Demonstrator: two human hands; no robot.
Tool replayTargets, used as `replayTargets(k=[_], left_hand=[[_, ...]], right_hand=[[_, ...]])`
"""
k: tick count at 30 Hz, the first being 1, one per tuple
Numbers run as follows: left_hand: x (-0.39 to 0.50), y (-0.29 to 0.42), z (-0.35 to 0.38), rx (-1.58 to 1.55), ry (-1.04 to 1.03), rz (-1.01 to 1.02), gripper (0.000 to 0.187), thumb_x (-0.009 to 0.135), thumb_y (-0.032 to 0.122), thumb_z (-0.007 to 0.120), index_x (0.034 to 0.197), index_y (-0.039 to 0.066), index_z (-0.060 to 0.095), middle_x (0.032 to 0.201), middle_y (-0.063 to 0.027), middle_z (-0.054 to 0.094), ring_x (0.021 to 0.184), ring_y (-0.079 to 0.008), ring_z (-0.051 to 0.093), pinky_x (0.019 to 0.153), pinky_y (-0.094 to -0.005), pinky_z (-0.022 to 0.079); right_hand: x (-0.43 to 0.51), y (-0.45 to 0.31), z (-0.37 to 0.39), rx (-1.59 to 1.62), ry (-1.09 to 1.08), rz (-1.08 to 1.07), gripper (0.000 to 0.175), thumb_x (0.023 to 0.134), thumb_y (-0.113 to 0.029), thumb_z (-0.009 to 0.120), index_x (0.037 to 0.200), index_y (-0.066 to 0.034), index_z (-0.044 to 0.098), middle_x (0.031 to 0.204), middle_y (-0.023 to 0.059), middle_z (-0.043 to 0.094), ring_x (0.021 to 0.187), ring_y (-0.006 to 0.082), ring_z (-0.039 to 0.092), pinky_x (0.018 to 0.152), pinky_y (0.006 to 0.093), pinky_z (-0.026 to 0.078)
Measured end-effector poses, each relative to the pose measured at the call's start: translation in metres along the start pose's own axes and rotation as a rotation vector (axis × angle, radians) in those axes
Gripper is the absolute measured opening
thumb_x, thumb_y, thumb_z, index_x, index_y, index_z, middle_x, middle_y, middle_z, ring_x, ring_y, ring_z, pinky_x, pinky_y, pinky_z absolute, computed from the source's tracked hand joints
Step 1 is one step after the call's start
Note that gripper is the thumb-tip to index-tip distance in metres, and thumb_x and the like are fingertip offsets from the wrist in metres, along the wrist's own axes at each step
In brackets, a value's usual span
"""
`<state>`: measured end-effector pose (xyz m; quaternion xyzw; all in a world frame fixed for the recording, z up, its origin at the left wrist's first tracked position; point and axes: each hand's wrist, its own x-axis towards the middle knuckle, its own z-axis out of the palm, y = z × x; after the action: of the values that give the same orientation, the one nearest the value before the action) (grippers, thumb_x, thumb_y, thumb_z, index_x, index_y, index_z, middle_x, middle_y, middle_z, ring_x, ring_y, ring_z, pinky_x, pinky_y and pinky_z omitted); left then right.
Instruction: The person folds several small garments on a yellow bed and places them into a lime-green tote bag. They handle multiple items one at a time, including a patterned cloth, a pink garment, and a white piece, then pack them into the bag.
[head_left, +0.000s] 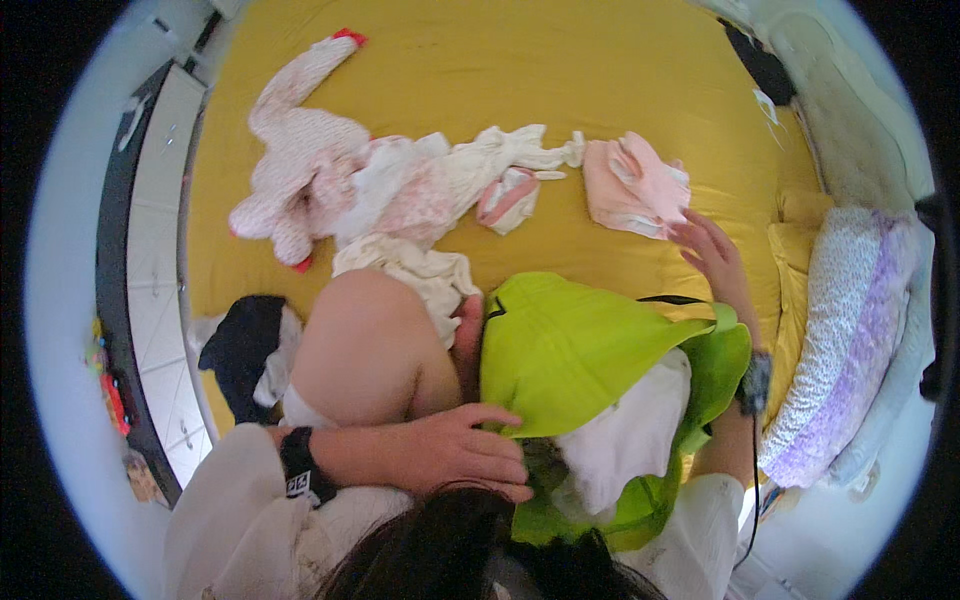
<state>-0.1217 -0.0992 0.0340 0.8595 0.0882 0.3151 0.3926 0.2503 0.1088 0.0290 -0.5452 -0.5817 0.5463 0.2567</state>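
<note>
My left hand (466, 456) lies over the edge of a lime-green fabric bag (577, 337) in my lap, its fingers partly under or against the cloth. White cloth (634, 427) shows in the bag's mouth. My right hand (709, 244) reaches past the bag, its fingertips at the edge of a folded pink garment (630, 187) on the bed; whether they grip it I cannot tell. Left of it lie a small pink and cream cloth item (510, 199), cream garments (510, 150) and a fluffy pink garment with red tips (322, 150). Another cream garment (405, 262) lies by my bare knee.
A yellow sheet (487, 67) covers the bed. Black and white clothing (247, 352) lies at the left, near a white drawer cabinet (161, 262). Rolled patterned bedding (832, 345) is at the right. A cable (754, 480) hangs from the device on my right wrist.
</note>
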Motion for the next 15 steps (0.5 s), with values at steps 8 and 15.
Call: replayTargets(k=[8, 15], left_hand=[[-0.031, -0.008, -0.090, 0.621, 0.129, -0.680, 0.021, 0.080, 0.017, 0.063, 0.100, 0.011, 0.067, 0.107, -0.0101, 0.065, 0.104, -0.0296, 0.060, 0.091, -0.0419, 0.047], [-0.120, -0.119, -0.127, 0.987, 0.645, -0.920, 0.028, 0.083, 0.014, 0.061, 0.110, 0.009, 0.064, 0.113, -0.0118, 0.063, 0.108, -0.0316, 0.059, 0.093, -0.0496, 0.045]], right_hand=[[-0.199, 0.008, 0.015, -1.093, 0.618, -0.235, 0.040, 0.091, -0.015, 0.060, 0.126, 0.0026, 0.053, 0.118, 0.0157, 0.061, 0.108, 0.0301, 0.059, 0.092, 0.0407, 0.049], [-0.376, 0.067, 0.045, 0.172, 1.185, 0.193, 0.042, 0.100, -0.042, 0.053, 0.129, -0.0120, 0.058, 0.112, 0.0025, 0.062, 0.100, 0.0148, 0.056, 0.090, 0.0327, 0.040]])
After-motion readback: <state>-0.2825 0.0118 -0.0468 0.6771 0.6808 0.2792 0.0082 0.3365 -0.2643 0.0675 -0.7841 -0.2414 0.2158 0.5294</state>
